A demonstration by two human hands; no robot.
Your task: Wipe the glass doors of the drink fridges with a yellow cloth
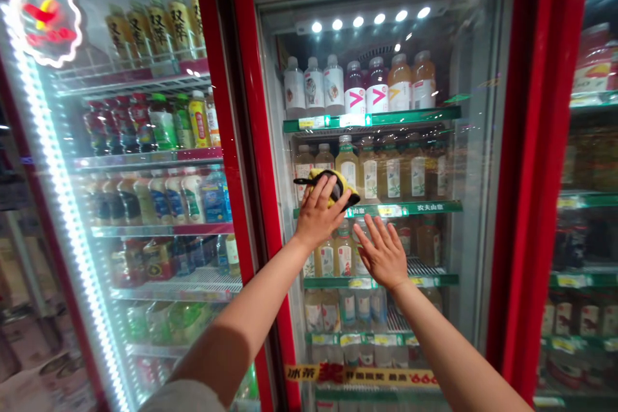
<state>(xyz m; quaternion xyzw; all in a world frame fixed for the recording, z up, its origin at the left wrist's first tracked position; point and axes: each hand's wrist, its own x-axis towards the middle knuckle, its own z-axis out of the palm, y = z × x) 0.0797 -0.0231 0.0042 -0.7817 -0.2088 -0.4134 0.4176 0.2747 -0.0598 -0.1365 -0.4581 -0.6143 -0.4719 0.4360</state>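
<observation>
My left hand (321,209) presses a yellow-and-black cloth (348,188) against the glass door (449,161) of a red-framed drinks fridge. A black loop sticks out from the cloth's left end. The fingers lie over the cloth and cover much of it. To the right and a little lower, my right hand (385,254) is open, fingers spread and palm toward the same glass, holding nothing. Whether its palm touches the glass, I cannot tell. Behind the glass, bottles (376,87) stand on shelves with green price strips (410,117).
On the left, another fridge with a lit edge strip (62,219) shows shelves of drinks (161,119). The red door frame (251,109) runs between the two. A third fridge (586,199) stands at right. A yellow printed strip (364,374) crosses the glass low down.
</observation>
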